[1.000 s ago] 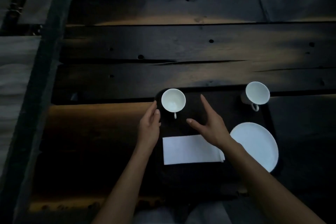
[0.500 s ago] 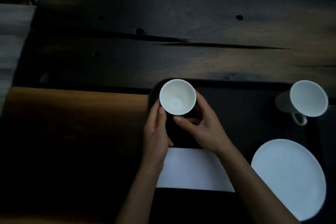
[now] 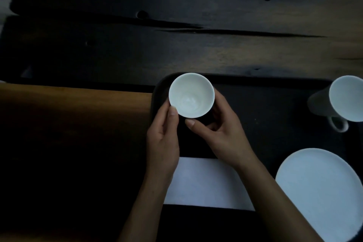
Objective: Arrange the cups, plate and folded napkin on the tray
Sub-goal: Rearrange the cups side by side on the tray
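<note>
Cup (image 3: 191, 95), gripped by left hand (image 3: 163, 139) and right hand (image 3: 218, 133) at tray (image 3: 265, 124) far-left corner, looked brittle, probably slick; its sides suited holding.

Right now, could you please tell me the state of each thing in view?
left cup: upright, empty, gripped, at the far left corner of the tray.
right cup: upright, empty, untouched.
plate: flat, empty, on the tray.
napkin: folded, flat on the tray.
left hand: grips left cup.
right hand: grips left cup.
</note>
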`<state>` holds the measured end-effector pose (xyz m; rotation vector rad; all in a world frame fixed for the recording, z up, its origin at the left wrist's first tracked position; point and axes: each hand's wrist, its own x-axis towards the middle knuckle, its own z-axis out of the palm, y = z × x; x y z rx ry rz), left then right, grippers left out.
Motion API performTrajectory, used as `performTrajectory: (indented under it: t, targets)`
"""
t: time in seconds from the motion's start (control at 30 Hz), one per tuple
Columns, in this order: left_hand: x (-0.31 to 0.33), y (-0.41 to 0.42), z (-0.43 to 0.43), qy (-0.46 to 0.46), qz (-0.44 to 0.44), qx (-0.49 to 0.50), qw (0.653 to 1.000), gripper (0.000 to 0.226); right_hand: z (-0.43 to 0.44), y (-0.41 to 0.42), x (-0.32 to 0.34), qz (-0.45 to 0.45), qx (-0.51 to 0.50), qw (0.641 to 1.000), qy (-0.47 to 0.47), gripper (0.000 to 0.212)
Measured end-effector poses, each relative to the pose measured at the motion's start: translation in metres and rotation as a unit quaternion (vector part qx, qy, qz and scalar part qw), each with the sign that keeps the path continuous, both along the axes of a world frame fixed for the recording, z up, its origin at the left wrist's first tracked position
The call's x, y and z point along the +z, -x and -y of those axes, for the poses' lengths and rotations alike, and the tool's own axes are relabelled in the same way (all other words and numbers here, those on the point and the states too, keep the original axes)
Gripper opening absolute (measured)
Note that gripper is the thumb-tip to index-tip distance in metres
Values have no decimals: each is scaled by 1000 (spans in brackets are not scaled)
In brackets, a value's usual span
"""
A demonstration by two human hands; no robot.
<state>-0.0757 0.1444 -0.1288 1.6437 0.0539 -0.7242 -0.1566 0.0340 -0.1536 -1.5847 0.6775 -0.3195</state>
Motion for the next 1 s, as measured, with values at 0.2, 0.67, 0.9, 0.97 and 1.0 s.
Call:
performTrajectory:
  t: [0.2, 0.67, 0.9, 0.97, 1.0]
  targets:
    - [3, 5, 5, 5, 4, -8, 1000, 31, 2, 5, 2, 11, -9, 1000, -28, 79]
    - [5, 20, 18, 25, -24, -23, 999, 33, 7, 20, 6, 32, -45, 997, -60, 78]
    - [2, 28, 25, 44, -11, -27, 999, 34, 15, 29, 8, 24, -46, 998, -47, 78]
    - [3, 31, 27, 39, -14, -30, 999, 34, 17, 31, 9, 22, -47, 998, -42, 77]
    - [3, 32, 28, 38, -18, -29, 999, 34, 17, 32, 9, 21, -47, 998, -41, 77]
